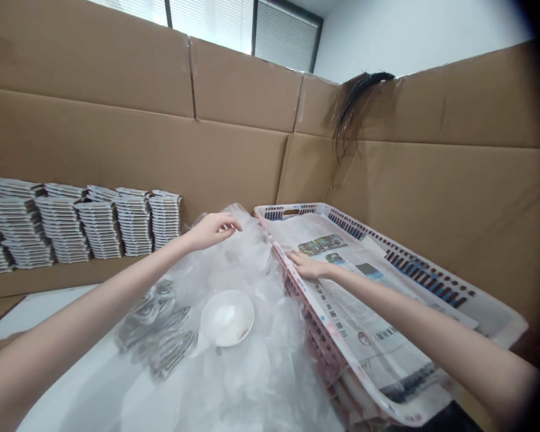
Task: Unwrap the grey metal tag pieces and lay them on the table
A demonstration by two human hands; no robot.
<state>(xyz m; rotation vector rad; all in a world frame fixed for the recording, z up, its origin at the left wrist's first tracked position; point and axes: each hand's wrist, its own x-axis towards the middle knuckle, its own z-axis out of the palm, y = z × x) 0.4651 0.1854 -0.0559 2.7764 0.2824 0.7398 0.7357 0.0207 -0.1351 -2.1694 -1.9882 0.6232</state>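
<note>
Your right hand (306, 265), open and loose, rests on the newspaper (373, 312) at the basket's (312, 303) near-left rim; the newspaper stretches from it back toward you. Your left hand (213, 230), empty, fingers half-curled, hovers over plastic bags (252, 258).

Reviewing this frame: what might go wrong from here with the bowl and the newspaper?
The white bowl sits among crumpled plastic bags, so dragging the bags might tip it. The right hand is at the basket's rim, over the newspaper; a sweep could wrinkle or tear it.
</note>
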